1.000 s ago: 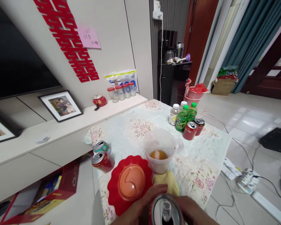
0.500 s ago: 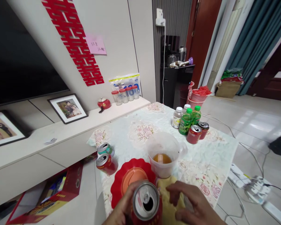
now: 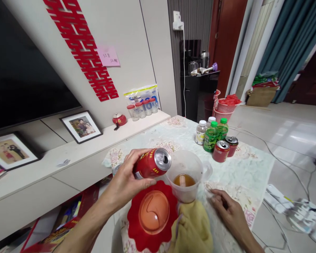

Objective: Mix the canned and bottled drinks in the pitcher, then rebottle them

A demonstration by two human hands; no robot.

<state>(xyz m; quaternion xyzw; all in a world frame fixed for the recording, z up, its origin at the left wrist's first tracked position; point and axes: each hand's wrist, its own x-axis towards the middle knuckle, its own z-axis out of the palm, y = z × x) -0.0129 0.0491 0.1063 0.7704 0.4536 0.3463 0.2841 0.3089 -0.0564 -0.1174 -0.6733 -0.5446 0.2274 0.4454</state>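
Near the table's (image 3: 238,172) left corner, my left hand (image 3: 129,175) clamps a tilted red can (image 3: 147,164) beside the pitcher (image 3: 184,194), nearly hiding another can (image 3: 116,168). Bottles (image 3: 212,139) crowd the far-right edge. My right hand (image 3: 228,210) is curled; I can't tell whether its fingers meet.

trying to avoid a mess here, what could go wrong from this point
The left hand holds the red can tilted beside the jug; any liquid left inside could miss and wet the tablecloth or red scalloped dish. If the grip slips, the can might knock the jug and spill its amber liquid.
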